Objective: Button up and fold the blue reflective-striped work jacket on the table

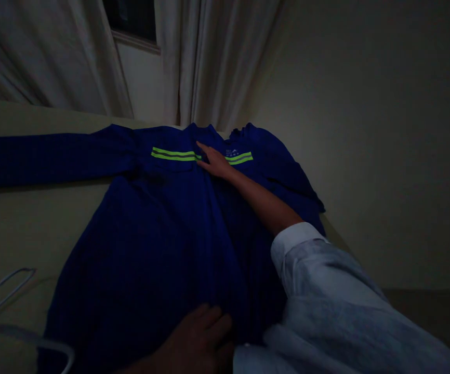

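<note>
A dark blue work jacket (pixel 162 234) lies spread front side up, with a yellow-green and grey reflective strip (pixel 174 154) across each side of its chest. Its left-hand sleeve in view stretches out flat to the picture's edge; the other bends down along the far right side. Over the chest, beside the front opening, my right hand (pixel 217 162) rests with index finger and thumb stretched apart. Low in the picture, my left hand (pixel 199 337) is on the lower front of the jacket, its fingers curled onto the cloth. Darkness hides its fingertips.
The jacket lies on a pale flat surface (pixel 10 223). White wire-like hangers (pixel 7 293) lie at the lower left. Behind are light curtains (pixel 225 57) and a dark window (pixel 131 18). A plain wall (pixel 396 145) stands at the right. The light is dim.
</note>
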A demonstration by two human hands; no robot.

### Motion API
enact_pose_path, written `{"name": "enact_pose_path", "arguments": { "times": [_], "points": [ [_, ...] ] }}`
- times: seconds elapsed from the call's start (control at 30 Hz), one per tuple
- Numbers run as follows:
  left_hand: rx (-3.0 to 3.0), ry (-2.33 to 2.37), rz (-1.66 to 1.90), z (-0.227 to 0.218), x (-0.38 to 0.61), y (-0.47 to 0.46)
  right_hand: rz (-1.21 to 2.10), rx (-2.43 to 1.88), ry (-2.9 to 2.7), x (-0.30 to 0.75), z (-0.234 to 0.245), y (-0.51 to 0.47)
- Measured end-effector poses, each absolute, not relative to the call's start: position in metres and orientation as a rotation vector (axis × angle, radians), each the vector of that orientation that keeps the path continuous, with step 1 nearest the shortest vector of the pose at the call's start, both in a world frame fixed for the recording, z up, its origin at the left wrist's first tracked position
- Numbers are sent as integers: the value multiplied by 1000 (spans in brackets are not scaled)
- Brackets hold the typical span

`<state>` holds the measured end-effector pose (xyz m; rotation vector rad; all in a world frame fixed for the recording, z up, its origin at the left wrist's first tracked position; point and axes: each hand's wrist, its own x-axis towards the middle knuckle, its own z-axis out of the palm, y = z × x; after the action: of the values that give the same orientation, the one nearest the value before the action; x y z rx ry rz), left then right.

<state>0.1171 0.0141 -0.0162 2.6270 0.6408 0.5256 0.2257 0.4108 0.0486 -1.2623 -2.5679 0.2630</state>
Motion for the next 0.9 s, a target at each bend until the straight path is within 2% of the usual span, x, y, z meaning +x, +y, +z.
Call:
{"name": "enact_pose_path", "arguments": {
  "times": [0.17,0.3,0.4,0.57,0.9],
  "points": [
    [2641,595,458,10,102,15,744,-1027,-2744,281,114,235],
    [2545,722,309,36,78,38,1017,-1011,-2744,327,121,97],
    [2474,786,297,40,67,51,918,-1143,-2569,344,88,39],
    [2522,795,338,30,69,47,577,-1191,-2215,343,39,-1],
    [2565,800,388,18,75,42,249,-917,-2364,333,20,-20]
  ]
}}
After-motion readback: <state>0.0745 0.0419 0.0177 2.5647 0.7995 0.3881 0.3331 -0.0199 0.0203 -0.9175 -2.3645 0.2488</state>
